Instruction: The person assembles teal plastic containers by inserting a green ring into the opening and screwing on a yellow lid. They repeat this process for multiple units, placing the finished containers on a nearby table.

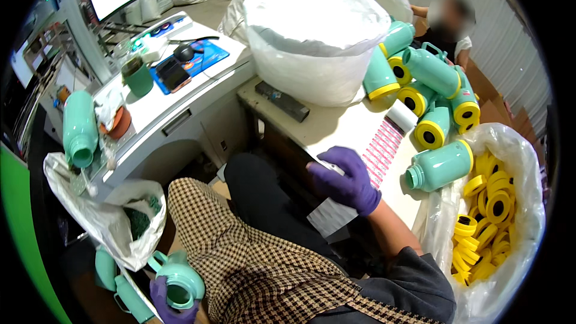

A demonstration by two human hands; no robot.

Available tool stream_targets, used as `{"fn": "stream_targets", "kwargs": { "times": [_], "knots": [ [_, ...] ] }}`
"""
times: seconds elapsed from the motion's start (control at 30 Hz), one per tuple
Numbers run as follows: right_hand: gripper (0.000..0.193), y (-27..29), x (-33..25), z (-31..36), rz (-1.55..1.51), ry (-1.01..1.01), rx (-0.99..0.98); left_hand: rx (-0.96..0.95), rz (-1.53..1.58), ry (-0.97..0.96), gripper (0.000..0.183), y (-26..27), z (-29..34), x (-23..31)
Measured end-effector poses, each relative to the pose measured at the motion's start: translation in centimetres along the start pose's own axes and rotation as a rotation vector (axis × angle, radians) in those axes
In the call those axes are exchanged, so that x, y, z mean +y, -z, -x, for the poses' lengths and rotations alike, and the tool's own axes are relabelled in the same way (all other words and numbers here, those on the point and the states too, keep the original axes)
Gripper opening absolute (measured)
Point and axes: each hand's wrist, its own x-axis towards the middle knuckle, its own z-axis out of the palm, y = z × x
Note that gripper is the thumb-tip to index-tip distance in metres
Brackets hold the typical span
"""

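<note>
At the lower left, my left hand (159, 298) in a purple glove is closed round the rim of a mint-green plastic jug (185, 279). The jug's open mouth faces up and its looped handle points away. My right hand (354, 180), gloved too, is held above the table edge at the centre. Its thumb and fingers close on a small white object (332, 168), too hidden to name. Just beyond lies a strip of pink-and-white labels (382, 150), running from a white roll (401, 116). Grey-white backing paper (332, 217) hangs over the table's front edge.
Several green jugs with yellow bases (432, 69) are piled at the right, near another person (450, 24). A bag of yellow rings (492, 204) stands below. A large white bag (318, 72) is at the back. A desk (162, 108) holds a phone (173, 75) and mouse (184, 53).
</note>
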Motion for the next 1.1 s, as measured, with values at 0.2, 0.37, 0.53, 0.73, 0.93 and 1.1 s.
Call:
{"fn": "stream_targets", "kwargs": {
  "times": [0.2, 0.37, 0.53, 0.73, 0.93, 1.1],
  "knots": [
    [0.034, 6.6, 8.0, -6.6, 0.345, -0.069, 0.229, 0.146, 0.12, 0.285, 0.106, -4.4, -3.6, 1.2],
    [0.015, 8.2, 16.0, -19.5, 0.273, -0.046, 0.044, 0.188, 0.083, 0.161, 0.105, -4.6, -4.0, 1.3],
    [0.039, 2.4, 21.6, -25.3, 0.801, -0.339, -0.488, 0.206, -0.226, -0.076, 0.093, -4.3, -5.8, 4.4],
    [0.019, -0.1, 26.9, -25.2, 0.984, -0.322, -0.232, 0.241, -0.118, 0.084, 0.097, -3.1, -4.2, 2.9],
    [0.008, 3.1, 12.5, -26.3, 0.196, 0.156, 0.29, 0.385, 0.198, 0.31, 0.113, -1.5, -4.9, 2.4],
    [0.016, -7.5, -6.0, -15.8, -0.682, 0.12, 0.067, 0.337, -0.092, 0.06, 0.085, -0.3, -9.6, 4.6]
  ]
}}
